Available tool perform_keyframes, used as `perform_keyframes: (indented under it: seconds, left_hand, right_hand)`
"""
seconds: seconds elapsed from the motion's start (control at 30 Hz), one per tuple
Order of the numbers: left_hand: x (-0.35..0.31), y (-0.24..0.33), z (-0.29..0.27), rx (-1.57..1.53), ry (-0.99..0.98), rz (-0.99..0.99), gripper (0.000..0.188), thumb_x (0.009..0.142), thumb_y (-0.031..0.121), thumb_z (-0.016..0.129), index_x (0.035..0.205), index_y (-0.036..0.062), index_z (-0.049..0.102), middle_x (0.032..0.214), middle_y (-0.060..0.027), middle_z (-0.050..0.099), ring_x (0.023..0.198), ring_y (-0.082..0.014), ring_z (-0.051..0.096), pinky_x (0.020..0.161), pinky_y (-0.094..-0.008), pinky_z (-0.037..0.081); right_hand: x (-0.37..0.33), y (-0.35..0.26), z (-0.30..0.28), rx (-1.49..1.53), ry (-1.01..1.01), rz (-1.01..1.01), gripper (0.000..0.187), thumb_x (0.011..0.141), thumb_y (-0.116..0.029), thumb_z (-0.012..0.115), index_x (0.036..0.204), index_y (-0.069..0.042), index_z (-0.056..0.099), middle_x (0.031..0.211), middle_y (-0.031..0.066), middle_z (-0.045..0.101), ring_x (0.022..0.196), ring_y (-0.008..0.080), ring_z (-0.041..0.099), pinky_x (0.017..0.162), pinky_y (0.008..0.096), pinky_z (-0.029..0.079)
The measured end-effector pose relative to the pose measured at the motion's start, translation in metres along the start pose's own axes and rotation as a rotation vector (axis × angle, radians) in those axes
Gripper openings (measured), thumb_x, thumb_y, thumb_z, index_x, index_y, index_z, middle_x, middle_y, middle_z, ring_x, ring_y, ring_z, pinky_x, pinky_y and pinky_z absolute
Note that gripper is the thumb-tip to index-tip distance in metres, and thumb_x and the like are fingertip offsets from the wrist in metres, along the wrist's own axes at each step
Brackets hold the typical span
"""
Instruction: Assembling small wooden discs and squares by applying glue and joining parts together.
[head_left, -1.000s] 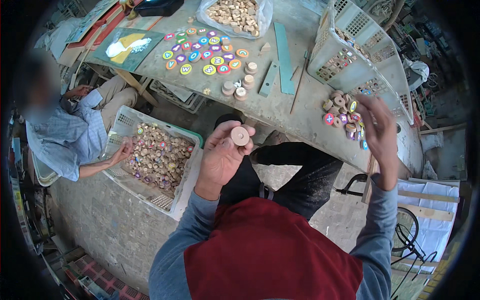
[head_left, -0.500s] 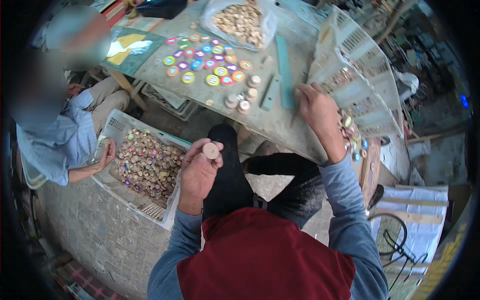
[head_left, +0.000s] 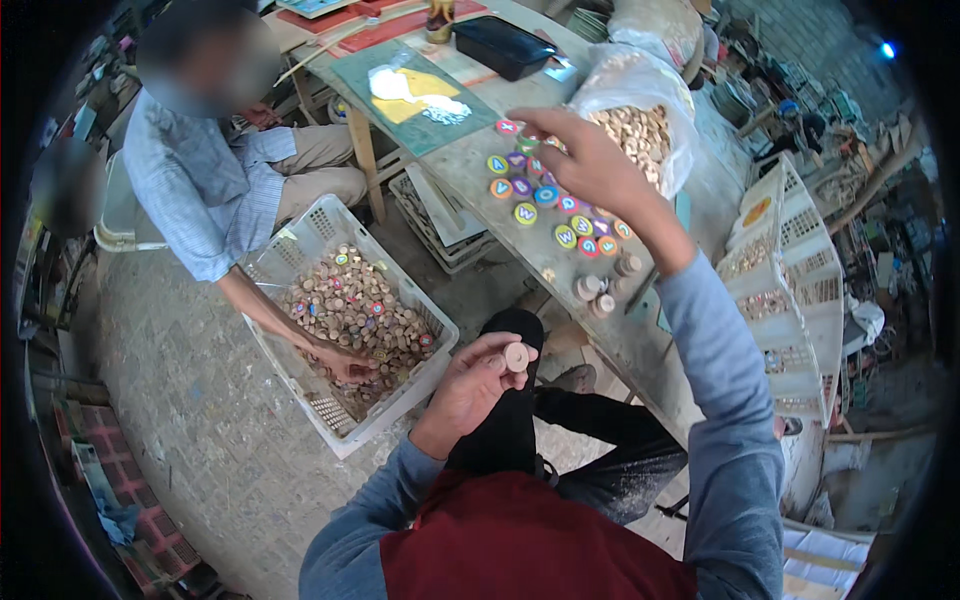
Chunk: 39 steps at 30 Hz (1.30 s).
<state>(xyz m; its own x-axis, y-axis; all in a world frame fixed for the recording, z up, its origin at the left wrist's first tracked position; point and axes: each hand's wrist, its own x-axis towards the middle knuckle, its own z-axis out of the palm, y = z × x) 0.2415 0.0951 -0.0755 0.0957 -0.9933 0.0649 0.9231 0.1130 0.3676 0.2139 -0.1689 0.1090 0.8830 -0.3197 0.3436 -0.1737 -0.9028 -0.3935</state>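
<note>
I sit at a worn counter (head_left: 460,172), seen from above, with my left hand (head_left: 470,392) low in front of my dark-trousered knee, grasping a plain wooden disc (head_left: 516,357) between thumb and fingers; the disc's round face is turned up toward me, a small mark at its middle. My right hand (head_left: 585,165) reaches across over the counter, its index finger extended to the left, close to a red disc (head_left: 507,127) at the far edge of a group of painted discs (head_left: 545,196) in purple, yellow, blue, orange and red (I cannot tell whether those fingers touch or pinch anything). Nearer me, short stacks of bare wooden pieces (head_left: 601,306) stand beside the group. Beyond my right hand, a clear plastic bag (head_left: 682,160) spills open on many small wooden blocks. Farther left along the counter lie a green board (head_left: 358,88) with a yellow patch and white material on it, and a black tray (head_left: 500,50). On the floor to my left, a white crate (head_left: 438,312) holds a heap of wooden discs, and a seated co-worker's hand (head_left: 350,365) dips into it.
</note>
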Motion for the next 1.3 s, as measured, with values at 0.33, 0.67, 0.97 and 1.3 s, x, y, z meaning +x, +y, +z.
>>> perform_keyframes:
  seconds: [0.33, 0.67, 0.97, 1.3]
  left_hand:
    - [-0.013, 0.029, -0.016, 0.029, 0.110, 0.147, 0.033, 0.094, 0.008, 0.055, 0.127, 0.0004, 0.058, 0.118, -0.0207, 0.064, 0.089, -0.0202, 0.061, 0.081, -0.0334, 0.049]
    - [-0.014, 0.040, -0.016, 0.029, 0.109, 0.157, 0.033, 0.094, 0.006, 0.055, 0.127, 0.0003, 0.058, 0.117, -0.0206, 0.065, 0.089, -0.0199, 0.061, 0.080, -0.0325, 0.049]
    - [-0.016, 0.036, -0.015, 0.039, 0.109, 0.149, 0.033, 0.095, 0.008, 0.055, 0.126, 0.0005, 0.058, 0.117, -0.0200, 0.064, 0.089, -0.0196, 0.060, 0.081, -0.0329, 0.048]
    - [0.002, 0.024, 0.027, 0.022, -0.042, 0.110, 0.038, 0.096, 0.014, 0.057, 0.132, 0.0039, 0.053, 0.122, -0.0202, 0.062, 0.096, -0.0231, 0.063, 0.083, -0.0328, 0.052]
  right_hand:
    - [0.123, 0.074, 0.078, -0.204, -0.158, 0.285, 0.051, 0.080, -0.016, 0.055, 0.131, -0.014, 0.059, 0.119, 0.0189, 0.066, 0.113, 0.0340, 0.062, 0.095, 0.0427, 0.048]
    - [0.134, 0.063, 0.084, -0.270, -0.219, 0.258, 0.041, 0.077, -0.006, 0.052, 0.115, -0.007, 0.069, 0.112, 0.0226, 0.067, 0.106, 0.0349, 0.064, 0.093, 0.0392, 0.049]
    - [0.120, 0.071, 0.063, 0.287, -0.018, 0.388, 0.028, 0.082, -0.006, 0.050, 0.103, 0.000, 0.069, 0.096, 0.0066, 0.068, 0.086, 0.0184, 0.059, 0.078, 0.0318, 0.047]
    - [-0.018, -0.045, -0.058, 0.819, 0.144, 0.365, 0.038, 0.080, 0.001, 0.049, 0.115, -0.001, 0.064, 0.109, 0.0063, 0.065, 0.103, 0.0149, 0.057, 0.090, 0.0293, 0.042]
